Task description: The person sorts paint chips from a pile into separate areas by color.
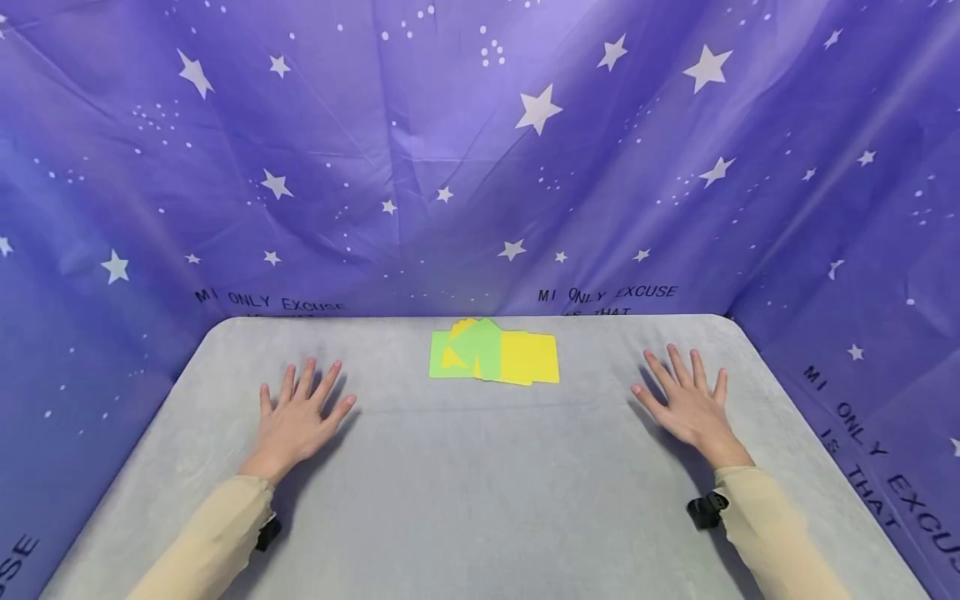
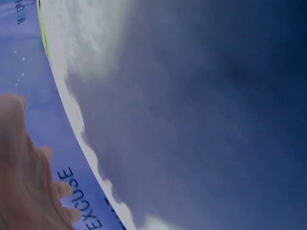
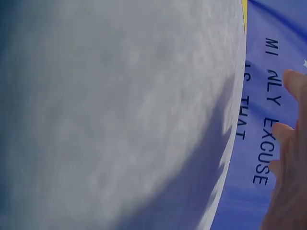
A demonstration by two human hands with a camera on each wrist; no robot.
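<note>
Flat green cards point(image 1: 439, 354) and yellow cards point(image 1: 532, 358) overlap in a loose pile at the far middle of the table. My left hand point(image 1: 296, 425) is over the table to the left of the pile, palm down with fingers spread and holding nothing. On the other side, my right hand point(image 1: 690, 408) is spread the same way, apart from the cards. Both cast shadows on the tabletop. Part of the left hand point(image 2: 24, 177) shows in the left wrist view, and the right hand point(image 3: 290, 177) lines the edge of the right wrist view.
A grey cloth-like surface covers the table point(image 1: 480, 500), which has rounded far corners. Purple curtain point(image 1: 450, 125) with white stars and printed lettering hangs behind it and along both sides. Dark wrist devices point(image 1: 707, 510) sit at the cream sleeves point(image 1: 772, 525).
</note>
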